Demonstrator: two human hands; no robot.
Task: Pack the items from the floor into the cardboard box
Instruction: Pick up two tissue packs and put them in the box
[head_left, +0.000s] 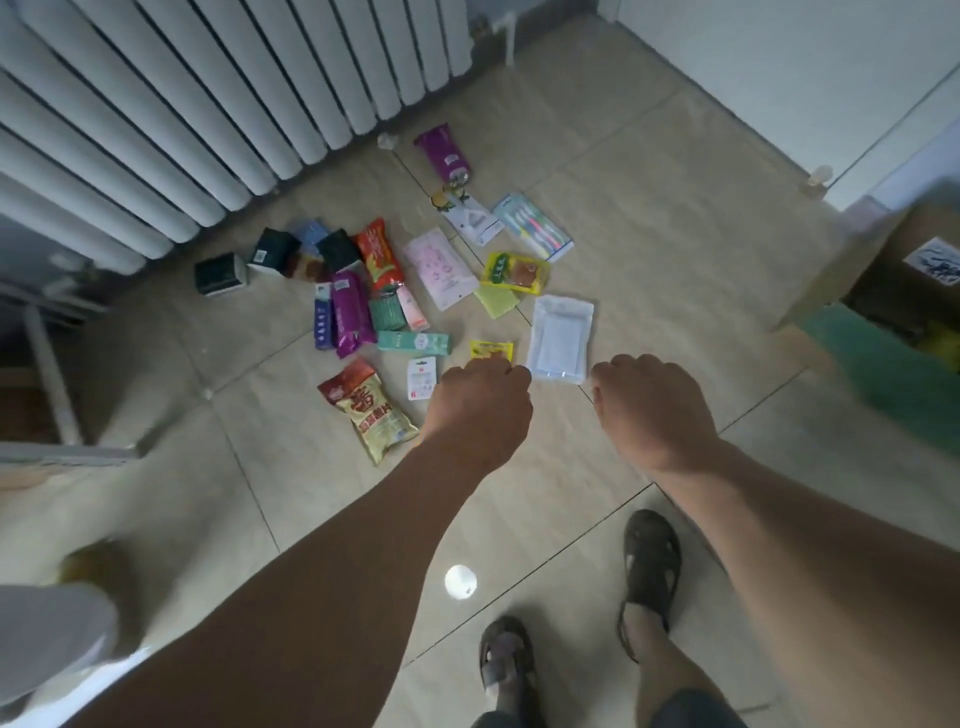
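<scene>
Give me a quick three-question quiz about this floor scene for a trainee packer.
1. True or false: the brown cardboard box stands at the right of the view.
2. Which lies nearest the left hand? A. purple squeeze tube B. small yellow sachet C. pack of toothbrushes
3. Fill in: the clear white zip pouch lies on the tiled ____.

Key: 1 true; 2 B; 3 floor. Neither the left nor the right hand visibly holds anything; fingers are curled under, out of sight.

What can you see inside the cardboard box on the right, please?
Inside the cardboard box, something green and something yellow show, both blurred. The frame edge cuts off the rest.
</scene>
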